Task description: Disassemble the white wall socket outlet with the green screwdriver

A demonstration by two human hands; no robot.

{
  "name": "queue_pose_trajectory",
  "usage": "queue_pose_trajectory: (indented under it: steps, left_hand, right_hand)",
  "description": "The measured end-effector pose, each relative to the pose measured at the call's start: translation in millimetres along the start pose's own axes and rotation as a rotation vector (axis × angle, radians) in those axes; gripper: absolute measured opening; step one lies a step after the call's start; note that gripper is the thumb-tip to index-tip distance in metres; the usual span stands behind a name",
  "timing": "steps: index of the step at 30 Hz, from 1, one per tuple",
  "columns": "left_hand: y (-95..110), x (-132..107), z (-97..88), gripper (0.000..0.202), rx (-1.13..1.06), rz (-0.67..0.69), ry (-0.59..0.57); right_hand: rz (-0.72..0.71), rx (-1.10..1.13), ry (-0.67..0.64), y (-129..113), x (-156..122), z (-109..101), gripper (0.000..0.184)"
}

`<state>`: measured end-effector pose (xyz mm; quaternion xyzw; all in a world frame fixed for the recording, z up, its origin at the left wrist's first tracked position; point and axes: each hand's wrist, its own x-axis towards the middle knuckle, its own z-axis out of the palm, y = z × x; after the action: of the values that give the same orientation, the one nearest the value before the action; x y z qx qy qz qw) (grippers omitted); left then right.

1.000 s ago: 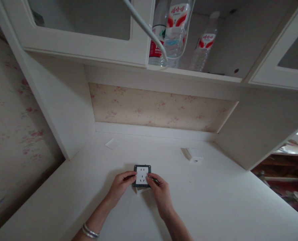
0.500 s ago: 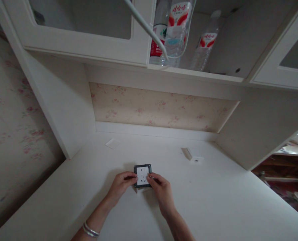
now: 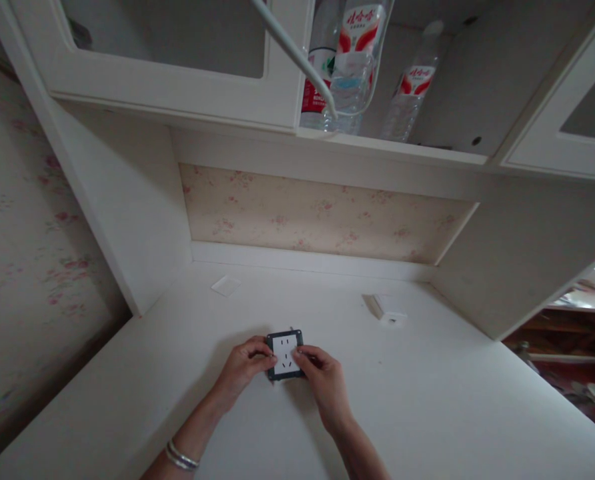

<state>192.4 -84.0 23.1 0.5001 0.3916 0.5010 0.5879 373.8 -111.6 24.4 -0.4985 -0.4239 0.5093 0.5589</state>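
Between my two hands is a wall socket (image 3: 285, 354) with a white five-hole face and a dark grey frame. My left hand (image 3: 242, 371) pinches its left edge between thumb and fingers. On the opposite edge my right hand (image 3: 325, 381) grips it the same way, thumb on the white face. The socket is held just above the white countertop (image 3: 407, 413), its face turned up toward me. Small bits stick out past its top and lower-left edges; I cannot make out what they are. Its back is hidden.
Behind the socket lie a thin clear square plate (image 3: 226, 286) on the left and a small white box-like piece (image 3: 390, 308) on the right. Overhead, an open cabinet holds plastic bottles (image 3: 411, 87), with a pale cable (image 3: 297, 57) hanging before it. Side panels (image 3: 122, 200) flank the counter.
The socket has tipped slightly, so its face shows taller and its lower edge sits a little lower. Both hands keep their hold in nearly the same place.
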Motion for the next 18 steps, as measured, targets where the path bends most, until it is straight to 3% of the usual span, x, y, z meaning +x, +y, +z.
queue_pose_trajectory:
  steps: [9, 18]
  left_hand:
    - [-8.4, 3.5, -2.7, 0.022, 0.151, 0.051, -0.018]
    - [-10.1, 3.1, -3.9, 0.025, 0.079, 0.036, -0.042]
  right_hand:
    - [0.004, -0.048, 0.007, -0.6, -1.5, -0.9, 0.038]
    - [0.024, -0.002, 0.005, 2.3, -2.7, 1.6, 0.037]
